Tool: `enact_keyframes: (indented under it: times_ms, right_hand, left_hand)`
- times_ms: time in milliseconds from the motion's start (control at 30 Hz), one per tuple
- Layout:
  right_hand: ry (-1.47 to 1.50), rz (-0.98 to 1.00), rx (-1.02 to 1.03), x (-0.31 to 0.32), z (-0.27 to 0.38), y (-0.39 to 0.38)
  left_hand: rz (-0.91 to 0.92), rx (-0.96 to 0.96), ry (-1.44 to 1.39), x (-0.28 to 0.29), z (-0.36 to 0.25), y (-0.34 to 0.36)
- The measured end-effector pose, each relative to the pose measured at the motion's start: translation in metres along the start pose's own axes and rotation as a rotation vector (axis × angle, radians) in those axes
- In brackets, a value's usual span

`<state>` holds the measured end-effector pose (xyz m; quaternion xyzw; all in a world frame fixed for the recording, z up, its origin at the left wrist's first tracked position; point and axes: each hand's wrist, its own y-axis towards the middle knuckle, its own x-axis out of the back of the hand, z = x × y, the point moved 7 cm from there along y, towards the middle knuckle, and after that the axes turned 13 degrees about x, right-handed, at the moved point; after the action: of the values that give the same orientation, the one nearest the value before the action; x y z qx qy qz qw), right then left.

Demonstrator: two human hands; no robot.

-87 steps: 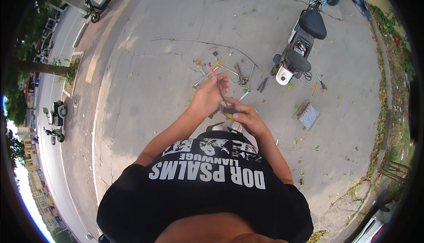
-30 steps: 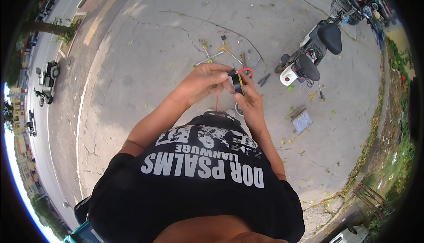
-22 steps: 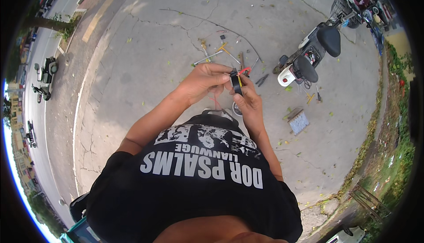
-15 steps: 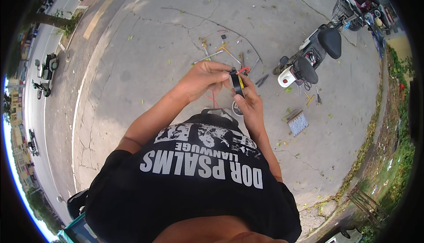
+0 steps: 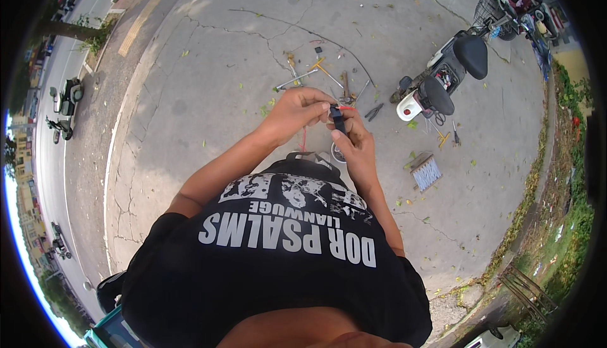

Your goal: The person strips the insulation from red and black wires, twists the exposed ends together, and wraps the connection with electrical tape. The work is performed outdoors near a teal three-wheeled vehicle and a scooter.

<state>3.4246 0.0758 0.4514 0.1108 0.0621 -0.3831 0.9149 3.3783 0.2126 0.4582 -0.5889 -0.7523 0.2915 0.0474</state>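
In front of my chest, both hands meet at a narrow black roll, which looks like electrical tape seen edge-on (image 5: 339, 122). My right hand (image 5: 358, 144) is closed around it, thumb on the near end and fingers along the far side. The fingertips of my left hand (image 5: 302, 112) pinch together at the upper end, beside a short red wire (image 5: 346, 107). What exactly lies between those left fingertips is hidden. Another red strand (image 5: 304, 138) hangs below my left wrist.
Tools lie on the concrete beyond my hands: a yellow T-handle wrench (image 5: 326, 69), a hammer (image 5: 345, 87) and pliers (image 5: 374, 112). To the right stands a scooter (image 5: 450, 73), with a small stool (image 5: 426, 174) nearer me. A road (image 5: 54, 177) runs along the left.
The roll has turned in my right hand, so its yellow inner side no longer shows. The red wire lies flatter, and my left fingertips stay at the upper end.
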Motion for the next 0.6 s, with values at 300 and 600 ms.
enact_keyframes:
  times_ms: [300, 600]
  right_hand:
    - [0.111, -0.101, -0.012, 0.002, -0.004, -0.003]
    - [0.363, -0.099, -0.425, 0.005, -0.027, -0.017]
  left_hand:
    - [-0.021, -0.043, -0.007, -0.003, 0.012, 0.005]
    - [-0.198, -0.317, 0.568, -0.010, 0.018, 0.004]
